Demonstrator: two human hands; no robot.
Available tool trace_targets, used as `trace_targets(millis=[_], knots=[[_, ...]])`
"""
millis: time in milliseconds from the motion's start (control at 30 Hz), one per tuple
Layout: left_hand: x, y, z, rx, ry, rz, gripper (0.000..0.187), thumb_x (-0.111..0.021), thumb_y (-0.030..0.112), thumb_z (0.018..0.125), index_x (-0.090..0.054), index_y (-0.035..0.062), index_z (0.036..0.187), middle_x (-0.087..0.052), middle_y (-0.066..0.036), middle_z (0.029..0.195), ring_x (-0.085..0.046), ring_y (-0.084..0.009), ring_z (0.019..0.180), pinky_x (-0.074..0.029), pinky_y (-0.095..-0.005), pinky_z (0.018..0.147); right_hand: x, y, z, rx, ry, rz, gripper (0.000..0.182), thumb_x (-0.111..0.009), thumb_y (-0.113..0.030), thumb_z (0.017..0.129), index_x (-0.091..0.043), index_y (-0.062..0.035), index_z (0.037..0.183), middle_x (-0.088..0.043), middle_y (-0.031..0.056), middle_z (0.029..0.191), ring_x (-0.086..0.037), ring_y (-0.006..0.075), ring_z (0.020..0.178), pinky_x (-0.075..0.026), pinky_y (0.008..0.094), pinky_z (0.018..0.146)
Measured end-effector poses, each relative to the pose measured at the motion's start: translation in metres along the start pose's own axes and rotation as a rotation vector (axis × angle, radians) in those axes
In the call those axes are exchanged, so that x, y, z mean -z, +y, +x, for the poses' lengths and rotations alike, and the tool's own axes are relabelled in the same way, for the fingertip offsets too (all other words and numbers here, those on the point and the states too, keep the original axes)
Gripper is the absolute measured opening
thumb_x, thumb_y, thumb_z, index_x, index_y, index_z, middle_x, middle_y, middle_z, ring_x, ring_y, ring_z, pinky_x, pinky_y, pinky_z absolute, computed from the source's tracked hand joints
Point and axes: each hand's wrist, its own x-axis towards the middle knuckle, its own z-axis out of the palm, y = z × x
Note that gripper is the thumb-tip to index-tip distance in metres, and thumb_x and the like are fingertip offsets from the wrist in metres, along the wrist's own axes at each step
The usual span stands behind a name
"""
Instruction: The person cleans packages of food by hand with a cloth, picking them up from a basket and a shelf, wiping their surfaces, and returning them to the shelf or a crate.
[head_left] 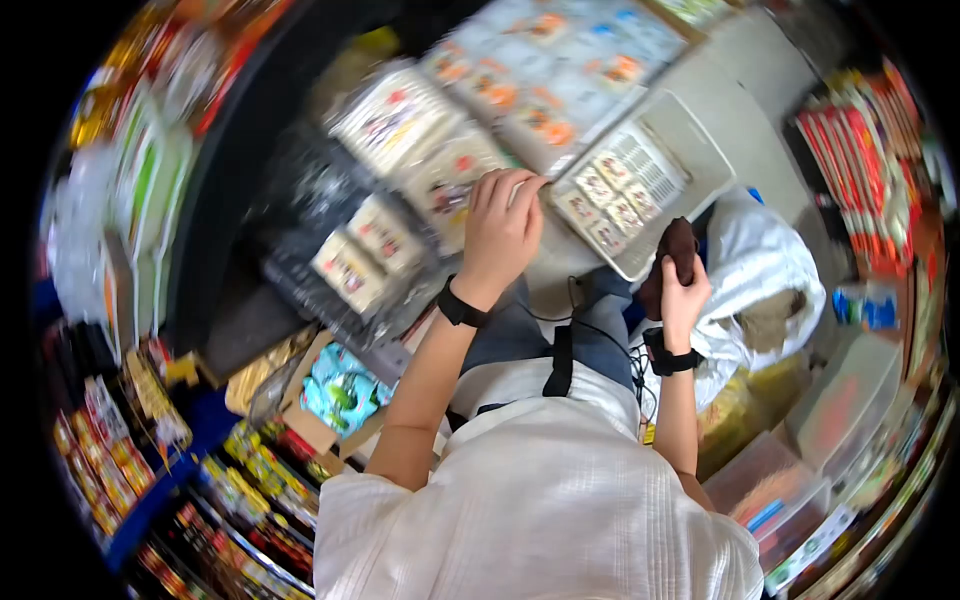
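And the right hand [686, 296] closes round a dark brown thing [677, 248], right side, beside the white basket [652, 162]! Left hand [503, 235], fingers loosely bent, over a wrapped pack [446, 182], touch unclear

The dark bundle [680, 246] in my right hand [685, 296] looked matt, clothlike; the basket [706, 152] smooth plastic, the black sheeting [296, 282] glossy.

Bare left hand [505, 225]: back upward, fingers together and slightly bent, not clenched.
Bare left forearm [425, 385]: stretched forward, slanting inward.
Bare right hand [685, 305]: curled in a grip.
Bare right forearm [677, 420]: pointing nearly straight forward.
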Motion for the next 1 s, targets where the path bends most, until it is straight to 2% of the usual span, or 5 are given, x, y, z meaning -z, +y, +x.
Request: trace_targets(millis=[133, 400, 533, 600, 1000], knots=[[-0.099, 0.054, 0.021, -0.130, -0.143, -0.005, 0.017, -0.054, 0.004, 0.077, -0.058, 0.0033, 0.094, -0.056, -0.010, 0.095, -0.051, -0.0284, 0.093, -0.038, -0.0376, 0.085, 0.083, 0.049, 0.024, -0.141, 0.105, -0.004, 0.031, -0.062, -0.009, 0.075, -0.059, 0.0038, 0.104, -0.065, 0.0129, 0.087, -0.059, 0.0161, 0.082, -0.045, 0.0287, 0.076], [-0.215, 0.135, 0.027, 0.142, -0.376, -0.007, 0.018, -0.053, 0.006, 0.080, -0.057, 0.0035, 0.098, -0.057, -0.012, 0.095, -0.052, -0.0299, 0.092, -0.039, -0.0374, 0.083, 0.197, 0.137, 0.100, -0.162, 0.087, -0.051, 0.031, -0.060, -0.010, 0.076, -0.059, 0.0031, 0.103, -0.065, 0.0154, 0.084, -0.063, 0.0192, 0.079, -0.047, 0.0299, 0.073], [-0.218, 0.132, 0.028, 0.261, -0.277, -0.049, 0.021, -0.053, 0.004, 0.081, -0.055, 0.0002, 0.101, -0.059, -0.014, 0.092, -0.055, -0.0310, 0.088, -0.043, -0.0382, 0.078, 0.192, 0.146, 0.143, -0.170, 0.008, 0.006, 0.033, -0.062, -0.012, 0.076, -0.058, 0.0035, 0.104, -0.065, 0.0159, 0.086, -0.062, 0.0188, 0.080, -0.047, 0.0295, 0.074], [-0.221, 0.123, 0.024, 0.478, -0.294, -0.130, 0.022, -0.052, 0.006, 0.080, -0.054, -0.0005, 0.102, -0.059, -0.015, 0.092, -0.054, -0.0328, 0.089, -0.043, -0.0395, 0.077, 0.182, 0.143, 0.159, -0.142, -0.047, 0.015, 0.033, -0.062, -0.013, 0.076, -0.058, 0.0034, 0.105, -0.065, 0.0155, 0.086, -0.062, 0.0184, 0.080, -0.047, 0.0291, 0.074], [-0.325, 0.047, 0.045, 0.296, -0.679, -0.016, 0.030, -0.054, 0.013, 0.079, -0.051, -0.0021, 0.104, -0.059, -0.019, 0.094, -0.054, -0.0347, 0.090, -0.043, -0.0421, 0.080, 0.152, 0.152, 0.188, -0.309, 0.072, 0.132, 0.025, -0.063, -0.010, 0.077, -0.059, 0.0057, 0.096, -0.063, 0.0078, 0.082, -0.054, 0.0112, 0.075, -0.044, 0.0262, 0.071]])
